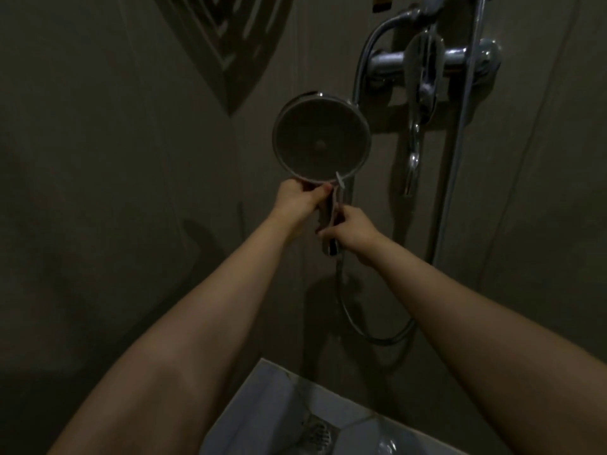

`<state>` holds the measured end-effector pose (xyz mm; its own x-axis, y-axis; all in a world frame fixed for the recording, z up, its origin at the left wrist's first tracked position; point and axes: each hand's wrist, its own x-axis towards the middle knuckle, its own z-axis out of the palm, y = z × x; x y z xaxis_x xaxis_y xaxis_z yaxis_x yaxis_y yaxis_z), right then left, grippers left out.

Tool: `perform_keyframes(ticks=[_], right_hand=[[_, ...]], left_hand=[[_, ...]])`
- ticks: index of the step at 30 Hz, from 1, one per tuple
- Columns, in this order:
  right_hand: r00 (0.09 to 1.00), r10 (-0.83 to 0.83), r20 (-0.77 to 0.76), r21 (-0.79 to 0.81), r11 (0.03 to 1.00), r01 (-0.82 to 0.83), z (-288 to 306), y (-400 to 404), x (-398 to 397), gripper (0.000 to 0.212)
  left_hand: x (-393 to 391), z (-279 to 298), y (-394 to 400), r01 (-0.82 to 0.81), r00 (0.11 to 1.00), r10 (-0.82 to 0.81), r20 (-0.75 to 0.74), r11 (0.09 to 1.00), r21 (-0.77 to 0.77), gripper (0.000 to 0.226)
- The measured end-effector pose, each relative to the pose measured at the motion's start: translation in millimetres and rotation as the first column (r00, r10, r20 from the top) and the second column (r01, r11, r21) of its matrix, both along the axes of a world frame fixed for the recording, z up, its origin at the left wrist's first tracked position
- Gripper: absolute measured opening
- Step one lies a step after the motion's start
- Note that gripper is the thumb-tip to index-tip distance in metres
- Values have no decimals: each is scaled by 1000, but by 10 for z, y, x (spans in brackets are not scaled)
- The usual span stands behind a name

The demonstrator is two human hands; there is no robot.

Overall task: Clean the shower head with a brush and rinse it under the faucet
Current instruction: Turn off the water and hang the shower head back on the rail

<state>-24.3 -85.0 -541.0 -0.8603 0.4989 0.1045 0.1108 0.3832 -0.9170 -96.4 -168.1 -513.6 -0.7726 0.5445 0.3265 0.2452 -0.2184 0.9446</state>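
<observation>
A round shower head with a chrome rim and dark face is held up in front of the wall, face toward me. My left hand grips it at the neck, just under the disc. My right hand is closed on a thin white brush, whose tip touches the lower rim of the disc. The chrome handle runs down between both hands. The faucet with its long spout is on the wall at upper right. No water is visible.
A metal hose loops down from the handle and up to the faucet. A vertical rail stands at the right. Below is a white tiled floor with a drain. The room is dim.
</observation>
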Motion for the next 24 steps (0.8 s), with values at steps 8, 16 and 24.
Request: perform_keyframes(ticks=[8,16,24], right_hand=[[998,-27,-61,53,998,30,-5,-133,55,33],[968,48,-248,-14,999,-53,29,-231,38,12],[1000,5,-28,52,999,-4,-64,-144,-35,25]], left_hand=[[-35,64,-105,35,999,-38,-33,996,-79,24],[-102,-311,-304,256,962,-227,154,944,-206,24],[-234,-313,-402,224,973,-205,106,952,-210,47]])
